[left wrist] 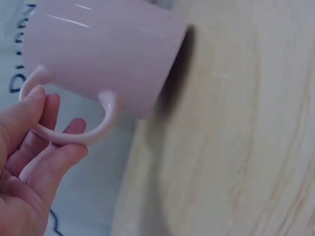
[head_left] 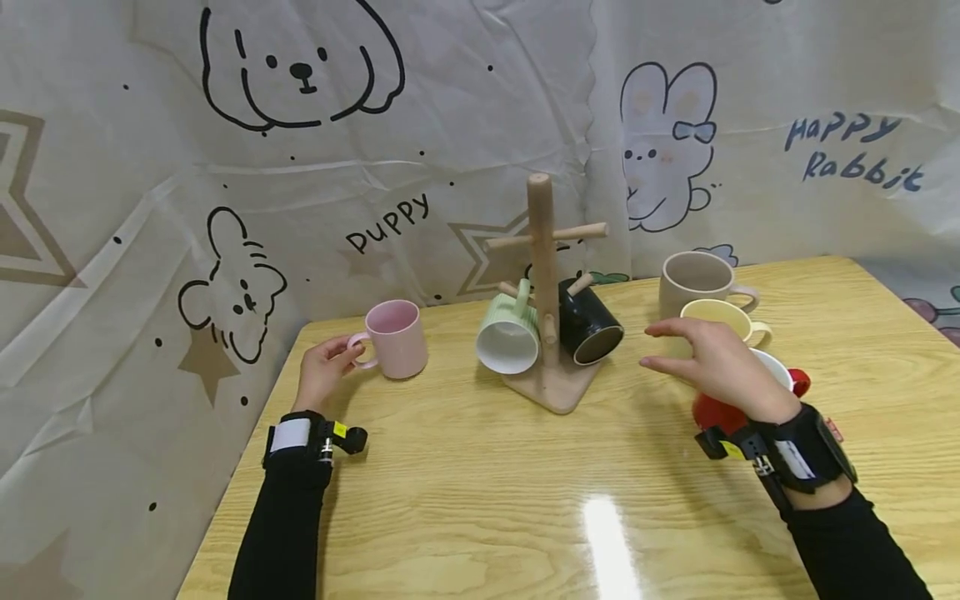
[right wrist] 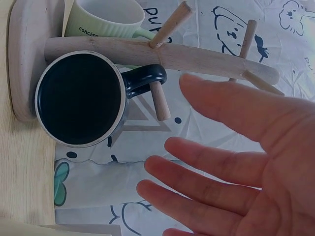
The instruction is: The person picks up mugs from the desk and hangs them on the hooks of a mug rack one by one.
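Observation:
My left hand (head_left: pixel 327 371) pinches the handle of a pink mug (head_left: pixel 402 346) at the table's far left. In the left wrist view, thumb and fingers are on the handle of the upright pink mug (left wrist: pixel 103 49); whether its base touches the wood I cannot tell. My right hand (head_left: pixel 712 362) is held with fingers extended, in front of a yellow mug (head_left: pixel 716 310) and above a red mug (head_left: pixel 712 412) with a white inside. Nothing is in its grasp. In the right wrist view, a black mug (right wrist: pixel 78 98) hangs by its handle from a peg beyond the fingertips.
A wooden mug tree (head_left: pixel 542 250) stands mid-table at the back, with bare upper pegs. On its lower pegs are a light green mug (head_left: pixel 510 337) and the black mug. Behind the yellow mug is a beige mug (head_left: pixel 693 279). A printed cloth (head_left: pixel 465 100) hangs behind the table.

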Tool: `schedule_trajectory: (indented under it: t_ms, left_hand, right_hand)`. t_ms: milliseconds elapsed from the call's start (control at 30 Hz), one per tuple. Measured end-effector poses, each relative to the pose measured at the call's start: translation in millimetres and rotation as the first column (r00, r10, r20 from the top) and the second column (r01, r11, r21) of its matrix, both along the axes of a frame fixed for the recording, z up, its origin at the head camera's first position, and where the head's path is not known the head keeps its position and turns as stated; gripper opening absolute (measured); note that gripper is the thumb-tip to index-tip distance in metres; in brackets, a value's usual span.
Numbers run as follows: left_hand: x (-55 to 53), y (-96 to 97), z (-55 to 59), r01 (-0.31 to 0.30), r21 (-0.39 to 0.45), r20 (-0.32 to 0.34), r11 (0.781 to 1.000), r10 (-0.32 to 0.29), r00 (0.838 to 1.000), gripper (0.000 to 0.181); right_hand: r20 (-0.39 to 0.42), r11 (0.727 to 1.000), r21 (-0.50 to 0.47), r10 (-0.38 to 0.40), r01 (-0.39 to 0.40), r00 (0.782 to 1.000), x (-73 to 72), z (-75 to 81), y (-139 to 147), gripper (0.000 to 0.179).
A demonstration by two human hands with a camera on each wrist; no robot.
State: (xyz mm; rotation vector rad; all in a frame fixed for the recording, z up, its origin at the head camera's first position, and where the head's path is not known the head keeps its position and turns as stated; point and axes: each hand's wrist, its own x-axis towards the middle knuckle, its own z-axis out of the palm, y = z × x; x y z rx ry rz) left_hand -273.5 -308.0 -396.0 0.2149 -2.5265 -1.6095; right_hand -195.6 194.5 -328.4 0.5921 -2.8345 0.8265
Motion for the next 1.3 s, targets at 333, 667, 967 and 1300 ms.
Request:
schedule_trajectory:
  t_ms: [333, 667, 967, 1300]
  left_hand:
    - [39.3, 8.1, 51.8, 0.120, 0.182, -0.141, 0.976, -0.095, 0.985, 0.012]
    - [74.9, 48.9, 74.3, 0.307, 0.185, -0.144, 0.933, -0.283, 0.948, 0.016]
    - [93.8, 104.0, 85.1, 0.410, 0.161, -0.085, 0.898, -0.401, 0.912, 0.028]
    - [108.9, 166.9, 85.5, 0.479, 0.316, -0.096, 0.819, -0.475, 0.875, 0.032]
  right_hand:
    - [-0.003, 1.000, 0.002, -0.010, 0.010, 1.000, 0.4, -1.6, 2.9, 0.041]
    - [-0.005, 1.000, 0.004, -0.019, 0.019, 1.000, -0.8, 0.5, 3.8, 0.040]
    - [-0.006, 1.000, 0.002, -0.018, 0.018, 1.000, -1.5, 1.3, 4.5, 0.041]
    - [0.004, 1.000, -0.006, -0.022, 0.022, 1.000, -3.5, 0.7, 4.3, 0.041]
